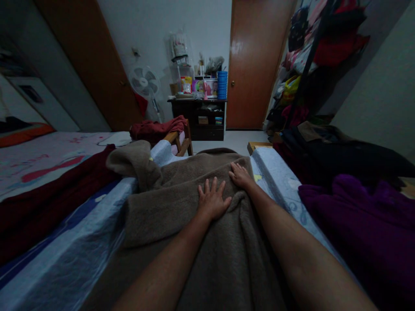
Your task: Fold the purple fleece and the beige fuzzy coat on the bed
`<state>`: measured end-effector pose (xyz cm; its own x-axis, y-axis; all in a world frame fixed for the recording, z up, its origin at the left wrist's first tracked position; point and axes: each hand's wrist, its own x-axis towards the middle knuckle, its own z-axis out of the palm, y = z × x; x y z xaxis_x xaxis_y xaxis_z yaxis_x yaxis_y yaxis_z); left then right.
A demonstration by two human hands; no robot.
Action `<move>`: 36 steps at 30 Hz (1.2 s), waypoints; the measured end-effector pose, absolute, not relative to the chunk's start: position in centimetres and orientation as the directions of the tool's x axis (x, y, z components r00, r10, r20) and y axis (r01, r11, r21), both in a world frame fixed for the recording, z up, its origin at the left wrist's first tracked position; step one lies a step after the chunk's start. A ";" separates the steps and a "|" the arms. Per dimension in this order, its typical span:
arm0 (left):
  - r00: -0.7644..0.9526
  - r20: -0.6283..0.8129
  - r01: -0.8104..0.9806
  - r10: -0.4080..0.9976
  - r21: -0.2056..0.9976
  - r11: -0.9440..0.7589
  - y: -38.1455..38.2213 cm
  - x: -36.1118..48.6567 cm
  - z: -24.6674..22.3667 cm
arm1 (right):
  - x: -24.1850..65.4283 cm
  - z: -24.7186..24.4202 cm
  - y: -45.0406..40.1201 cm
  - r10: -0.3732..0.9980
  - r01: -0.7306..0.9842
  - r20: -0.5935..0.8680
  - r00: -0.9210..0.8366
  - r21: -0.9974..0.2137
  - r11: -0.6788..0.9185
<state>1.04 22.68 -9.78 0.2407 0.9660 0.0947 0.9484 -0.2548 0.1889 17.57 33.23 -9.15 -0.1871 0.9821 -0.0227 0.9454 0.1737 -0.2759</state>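
Note:
A brown fleecy garment or blanket [155,216] lies spread over the light blue bedding, with a folded part bunched at its left end. My left hand [213,201] rests flat on its middle, fingers spread and palm down. Further right and a little higher, my right hand [240,175] also lies on the brown cloth near its right edge, fingers stretched out. Small creases run through the fabric just below and between my hands. Neither hand grips anything.
A purple fleece [363,224] and dark clothes [343,151] lie at the right. Dark red cloth [55,198] is at the left, another red cloth [158,127] on a wooden frame. Beyond stand a white fan [145,82], a dark cabinet [197,129] and a brown door [256,65].

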 end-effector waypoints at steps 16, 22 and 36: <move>0.352 -0.068 0.936 0.934 0.059 -0.348 16.3 -8.6 -6.1 | 12.0 -7.2 28.6 0.981 0.969 -0.182 -0.062 -0.248 0.016; 0.332 -0.024 0.938 0.943 -0.093 -0.333 15.0 -8.5 -2.8 | 10.5 -8.0 27.5 0.995 0.954 -0.068 -0.070 -0.296 0.046; 0.465 -0.182 0.869 0.866 0.279 -0.408 13.7 -9.0 -1.8 | 9.5 -7.7 26.6 0.971 0.944 -0.015 -0.239 -0.239 0.228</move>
<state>-8.96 13.73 -1.78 0.4652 0.8662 -0.1823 0.8693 -0.4082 0.2789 9.50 26.59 -7.68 -0.2386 0.9710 -0.0153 0.9439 0.2281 -0.2389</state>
